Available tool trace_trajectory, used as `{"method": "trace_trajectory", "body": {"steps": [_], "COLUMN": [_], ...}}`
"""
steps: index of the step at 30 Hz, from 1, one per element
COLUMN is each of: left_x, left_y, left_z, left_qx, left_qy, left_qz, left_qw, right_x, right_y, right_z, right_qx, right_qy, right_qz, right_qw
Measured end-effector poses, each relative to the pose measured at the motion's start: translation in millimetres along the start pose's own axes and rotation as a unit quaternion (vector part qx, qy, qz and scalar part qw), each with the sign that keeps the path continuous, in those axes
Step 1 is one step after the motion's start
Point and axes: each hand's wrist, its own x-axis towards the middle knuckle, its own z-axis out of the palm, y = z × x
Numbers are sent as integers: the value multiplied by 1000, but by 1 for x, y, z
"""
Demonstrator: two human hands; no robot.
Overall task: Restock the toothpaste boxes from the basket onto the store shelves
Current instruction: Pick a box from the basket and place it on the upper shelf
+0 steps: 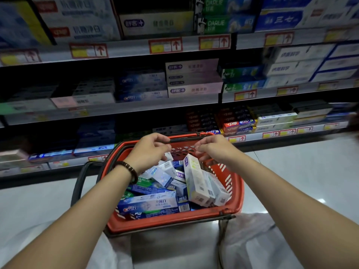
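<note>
A red basket [236,193] is seen low in front of the store shelves [128,52], filled with toothpaste boxes [165,177] heaped in all directions. A blue Crest box [147,205] lies flat along the near wall, and a white-and-green box [195,179] is propped on end toward the right wall. Both hands are held over the basket's far part, near each other but not touching. The left hand [149,150], with a beaded bracelet [129,169] at its wrist, and the right hand [211,150] are shown with fingers loosely curled, and nothing is seen gripped by either. The shelves are stocked with rows of boxed toothpaste, and red-framed price tags [165,45] are fixed along their edges.
</note>
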Motion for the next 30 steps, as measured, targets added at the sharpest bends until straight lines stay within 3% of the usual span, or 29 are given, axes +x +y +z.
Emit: {"method": "trace_trajectory", "body": {"steps": [11,15,22,30], "left_x": [-3,-7,-10,-9], "left_y": [-5,-10,-18,-20], "left_z": [-33,-38,-54,-73], "left_qx": [-21,-22,-24,-65], "left_qy": [74,73,85,95], "left_qz": [-24,-27,-22,-21], "left_qw": [997,997,996,993], "right_x": [9,13,7,-8], "right_y": [4,9,28,36], "right_z": [17,28,47,64], "right_qx": [-47,-117,-309,-338], "right_qy": [-44,-46,-79,-138], "right_qz": [41,56,127,202], "right_qw": [997,991,939,909]}}
